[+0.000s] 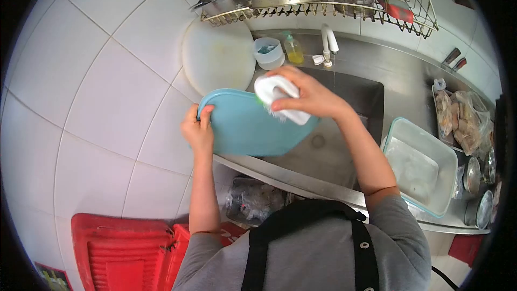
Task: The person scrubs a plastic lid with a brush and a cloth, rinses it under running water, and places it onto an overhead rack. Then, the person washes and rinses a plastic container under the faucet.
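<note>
Pinching a flat, light-blue, round-cornered plastic panel (245, 129) by its left edge, the left hand (198, 129) sets its thumb on the near face with fingers tucked behind, likely so that the broad surface lies exposed to the other hand. The right hand (309, 94) is wrapped over the handle of a white plastic scrubbing brush (265, 87), its bristles pointing towards the panel's upper right part; blur hides whether they touch it. The panel is held above the left part of a rectangular stainless-steel sink (336, 153), its right corner over the basin, probably so that drips fall inside. Beyond the right hand stands a white curved tap (328, 37), from which a thin thread of water seems to run. As for edges, the panel's upper left corner comes near a large round white board (215, 56) leaning on the tiles, leaving little room that way. To the right, the basin gives more space before its rim, just past which sits a see-through rectangular tub with a pale teal rim (414, 167). At the back ledge, a pump bottle of yellow liquid (294, 53) and a white plastic container (268, 56) crowd the right hand's far side.
</note>
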### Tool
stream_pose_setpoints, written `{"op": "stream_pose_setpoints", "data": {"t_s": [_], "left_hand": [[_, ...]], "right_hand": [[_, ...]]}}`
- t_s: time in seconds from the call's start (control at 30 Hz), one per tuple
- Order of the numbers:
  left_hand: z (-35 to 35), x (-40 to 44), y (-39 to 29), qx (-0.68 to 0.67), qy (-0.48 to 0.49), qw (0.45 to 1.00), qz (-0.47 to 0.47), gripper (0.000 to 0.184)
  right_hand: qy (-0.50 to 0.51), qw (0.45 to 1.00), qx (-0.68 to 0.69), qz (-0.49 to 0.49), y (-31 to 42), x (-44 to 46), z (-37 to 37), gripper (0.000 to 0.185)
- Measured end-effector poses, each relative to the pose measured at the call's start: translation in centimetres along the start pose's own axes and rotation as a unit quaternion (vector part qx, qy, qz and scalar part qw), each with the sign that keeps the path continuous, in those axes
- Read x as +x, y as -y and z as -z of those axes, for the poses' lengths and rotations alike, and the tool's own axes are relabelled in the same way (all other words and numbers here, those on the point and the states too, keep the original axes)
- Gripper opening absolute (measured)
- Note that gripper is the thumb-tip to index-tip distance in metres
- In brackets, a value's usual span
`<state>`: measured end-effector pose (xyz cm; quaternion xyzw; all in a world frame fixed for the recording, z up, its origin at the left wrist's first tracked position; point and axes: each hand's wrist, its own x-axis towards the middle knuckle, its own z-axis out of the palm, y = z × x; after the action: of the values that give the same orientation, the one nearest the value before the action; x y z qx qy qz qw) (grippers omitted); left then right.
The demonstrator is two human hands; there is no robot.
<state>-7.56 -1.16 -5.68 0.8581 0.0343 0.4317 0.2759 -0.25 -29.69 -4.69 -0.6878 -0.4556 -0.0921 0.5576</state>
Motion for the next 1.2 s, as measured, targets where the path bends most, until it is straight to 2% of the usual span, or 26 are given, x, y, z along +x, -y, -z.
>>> {"op": "stream_pose_setpoints", "data": {"t_s": [0.03, 0.07, 0.1, 0.2, 0.23, 0.33, 0.43, 0.57, 0.67, 0.87, 1.07, 1.13, 1.2], "left_hand": [[0.1, 0.1, 0.2, 0.026, -0.016, 0.999, 0.011, 0.04], [0.1, 0.3, 0.4, 0.054, -0.047, 0.997, -0.031, 0.042], [0.0, 0.4, 0.5, 0.082, -0.077, 0.991, -0.073, 0.044], [0.3, 0.9, 2.0, 0.121, -0.12, 0.972, -0.163, 0.045], [0.5, 1.1, 2.4, 0.128, -0.126, 0.966, -0.186, 0.045], [0.4, 0.9, 1.5, 0.175, -0.111, 0.944, -0.256, 0.041], [-1.2, -0.7, -0.2, 0.17, -0.064, 0.935, -0.304, 0.036], [-1.6, -2.3, -0.3, 0.207, 0.007, 0.941, -0.266, 0.031], [-1.9, -2.9, -0.6, 0.208, 0.021, 0.938, -0.278, 0.029], [-1.5, -1.1, -3.6, 0.151, -0.009, 0.926, -0.347, 0.029], [-3.7, -1.6, -2.6, 0.074, 0.01, 0.91, -0.407, 0.03], [-3.5, -2.2, -3.4, 0.085, 0.056, 0.913, -0.394, 0.027], [-4.0, -2.1, -3.9, 0.069, 0.051, 0.912, -0.401, 0.027]], "right_hand": [[0.052, 0.996, 0.009, -0.067, 1.1, 0.2, -0.4, 0.047], [0.103, 0.986, 0.016, -0.132, 2.1, 0.4, -0.8, 0.047], [0.079, 0.993, 0.006, -0.092, 1.9, 0.2, -1.9, 0.048], [0.052, 0.99, -0.002, -0.128, 2.2, 0.0, -3.0, 0.049], [0.003, 0.991, 0.029, -0.133, 1.8, -0.1, -3.4, 0.051], [-0.009, 0.984, 0.06, -0.168, 1.7, 0.0, -3.2, 0.045], [0.034, 0.99, 0.026, -0.133, 2.1, -0.5, -4.6, 0.057], [0.047, 0.984, 0.031, -0.171, 0.5, -2.4, -6.0, 0.048], [0.051, 0.978, 0.043, -0.197, 0.1, -3.7, -6.2, 0.05], [-0.042, 0.976, 0.097, -0.189, 1.2, -5.3, -5.7, 0.044], [-0.125, 0.939, 0.171, -0.273, 0.3, -6.9, -3.4, 0.044], [-0.115, 0.949, 0.143, -0.258, 0.9, -5.8, -2.6, 0.044], [-0.12, 0.961, 0.113, -0.222, 1.4, -4.4, -3.0, 0.042]]}}
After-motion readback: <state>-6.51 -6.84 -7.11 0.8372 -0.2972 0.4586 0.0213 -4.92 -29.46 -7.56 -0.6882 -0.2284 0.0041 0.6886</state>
